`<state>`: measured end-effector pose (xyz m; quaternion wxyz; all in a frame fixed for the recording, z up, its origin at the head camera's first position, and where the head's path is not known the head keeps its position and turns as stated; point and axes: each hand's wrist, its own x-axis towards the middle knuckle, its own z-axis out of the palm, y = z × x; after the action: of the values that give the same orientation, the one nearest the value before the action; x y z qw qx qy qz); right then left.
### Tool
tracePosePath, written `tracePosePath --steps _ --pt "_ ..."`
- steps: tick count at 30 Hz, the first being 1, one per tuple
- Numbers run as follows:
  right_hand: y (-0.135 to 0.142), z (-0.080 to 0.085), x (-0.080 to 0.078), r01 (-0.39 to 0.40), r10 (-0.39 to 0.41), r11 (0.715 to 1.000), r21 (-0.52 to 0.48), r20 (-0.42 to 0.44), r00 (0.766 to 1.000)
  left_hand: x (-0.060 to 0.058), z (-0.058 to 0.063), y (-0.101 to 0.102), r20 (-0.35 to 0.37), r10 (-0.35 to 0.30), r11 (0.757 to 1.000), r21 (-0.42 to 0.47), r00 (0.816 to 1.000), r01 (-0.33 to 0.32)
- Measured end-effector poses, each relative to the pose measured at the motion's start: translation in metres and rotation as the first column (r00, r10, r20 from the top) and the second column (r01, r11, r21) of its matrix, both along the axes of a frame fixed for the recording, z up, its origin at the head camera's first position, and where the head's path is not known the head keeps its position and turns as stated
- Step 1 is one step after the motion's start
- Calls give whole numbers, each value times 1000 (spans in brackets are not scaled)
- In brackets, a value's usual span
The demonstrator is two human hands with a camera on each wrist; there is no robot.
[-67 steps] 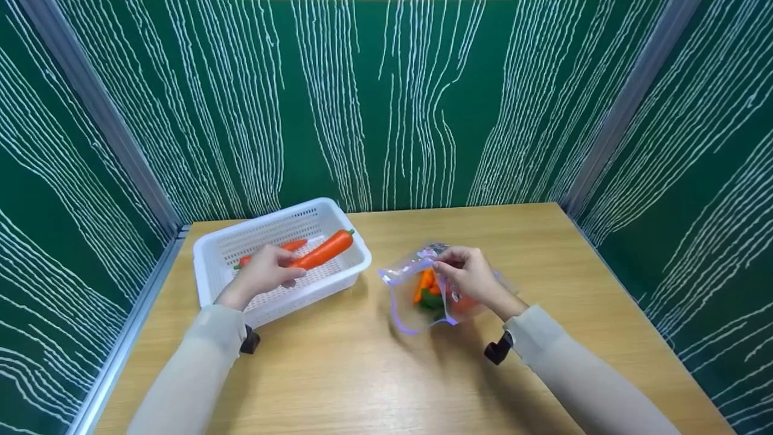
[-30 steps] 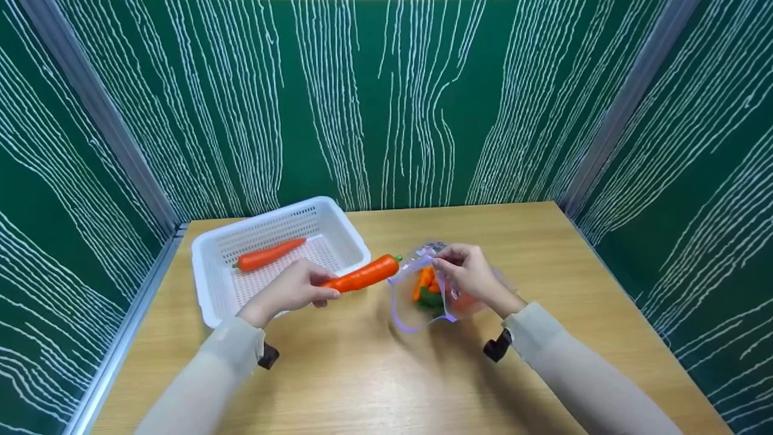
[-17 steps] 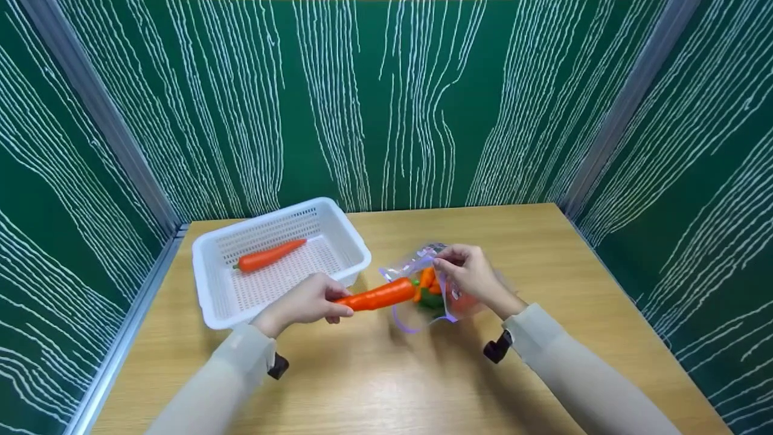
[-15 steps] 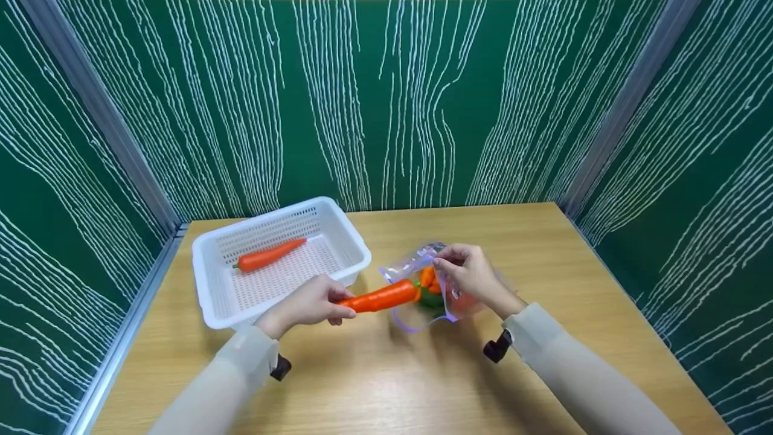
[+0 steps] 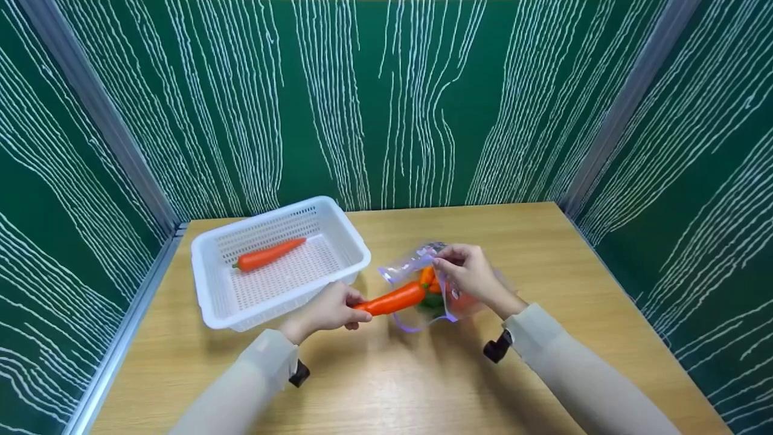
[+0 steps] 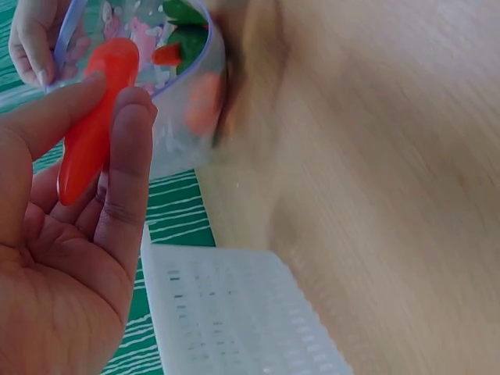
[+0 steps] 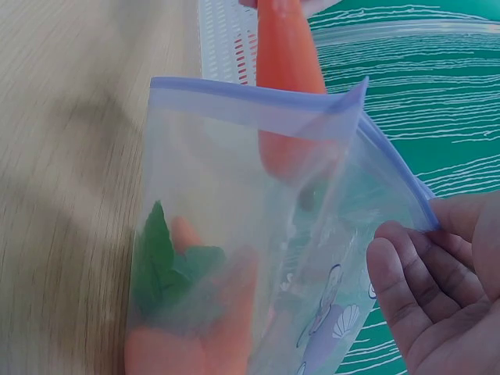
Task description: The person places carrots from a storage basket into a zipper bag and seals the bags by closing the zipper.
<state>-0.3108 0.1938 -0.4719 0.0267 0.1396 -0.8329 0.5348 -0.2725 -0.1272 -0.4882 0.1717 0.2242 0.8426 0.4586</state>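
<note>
Your left hand (image 5: 329, 307) grips a carrot (image 5: 395, 299), its stem end inside the mouth of a clear bag (image 7: 211, 108) (orange and green pieces (image 5: 431, 298) within); your right hand (image 5: 474, 278) pinches the rim. Another carrot (image 5: 270, 255) lies in the white basket (image 5: 266, 312) on the table (image 5: 374, 380).

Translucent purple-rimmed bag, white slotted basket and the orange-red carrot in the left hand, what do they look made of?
Translucent purple-rimmed bag: probably soft plastic film, hazy finish; it is see-through and folds at the mouth.
White slotted basket: likely rigid molded plastic, satin; evenly pierced walls.
Held orange-red carrot: glossy, perhaps plastic or coated foam, given its bright highlights; real isn't ruled out.
</note>
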Motion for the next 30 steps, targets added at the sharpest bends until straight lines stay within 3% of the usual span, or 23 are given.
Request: tracePosePath --steps 17,21,25,30 --pt "-1 0 1 -8 6 1000 -30 -52 999 -3 -9 40 58 96 988 116 994 -102" --pt "-1 1 2 -5 4 1000 -22 -55 998 -2 -11 50 33 97 981 167 995 -101" --pt "-1 2 2 6 -6 1000 -20 -45 999 1 -14 60 7 118 970 214 993 -117" --pt "-1 2 2 6 -7 1000 -23 -42 999 5 -17 75 83 195 936 281 977 -211"
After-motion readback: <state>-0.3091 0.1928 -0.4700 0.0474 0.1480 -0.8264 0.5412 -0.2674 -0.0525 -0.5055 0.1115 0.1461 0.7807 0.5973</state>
